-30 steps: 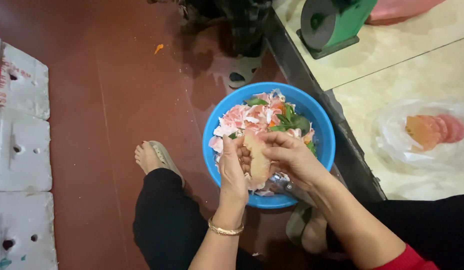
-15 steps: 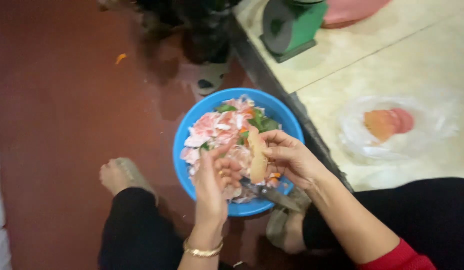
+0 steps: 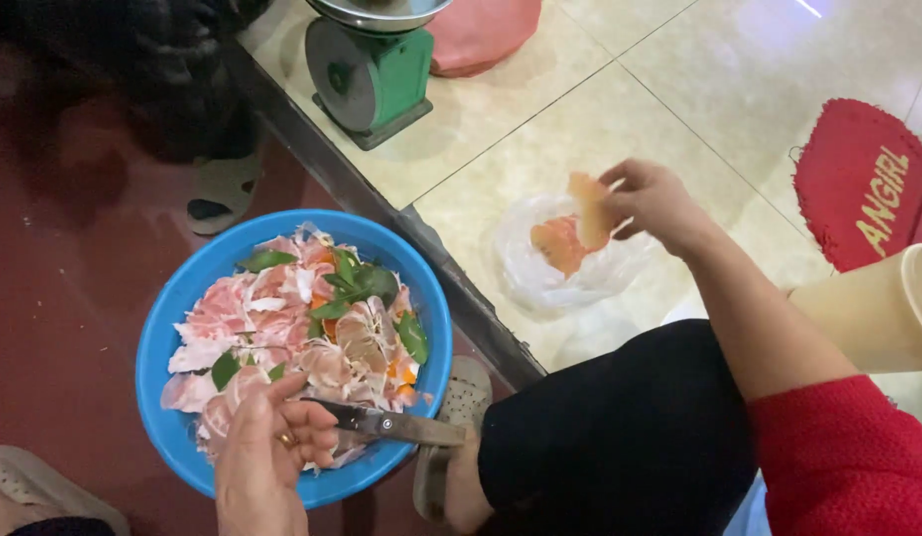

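Observation:
My left hand [image 3: 267,452] is low over the near rim of a blue bowl [image 3: 178,303] and grips a small knife [image 3: 396,425] that lies across the rim. Pink and white fruit peel [image 3: 282,328] and green leaves fill the bowl. Out to the right, my right hand [image 3: 655,203] pinches a peeled pink-orange fruit segment [image 3: 587,210] just above a clear plastic bag [image 3: 570,268] on the tiled floor. More peeled pieces [image 3: 552,243] lie inside the bag.
A dark step edge [image 3: 451,283] separates the red floor from the pale tiles. A green weighing scale [image 3: 372,69] and a pink bundle [image 3: 486,30] stand at the top. A red cushion [image 3: 863,184] and a beige cup [image 3: 878,313] are at the right. Another person's sandal [image 3: 218,189] is behind the bowl.
My right hand has carried the fruit segment from above the bowl out to the plastic bag. The left hand stayed at the bowl and now has the knife. The view swung right.

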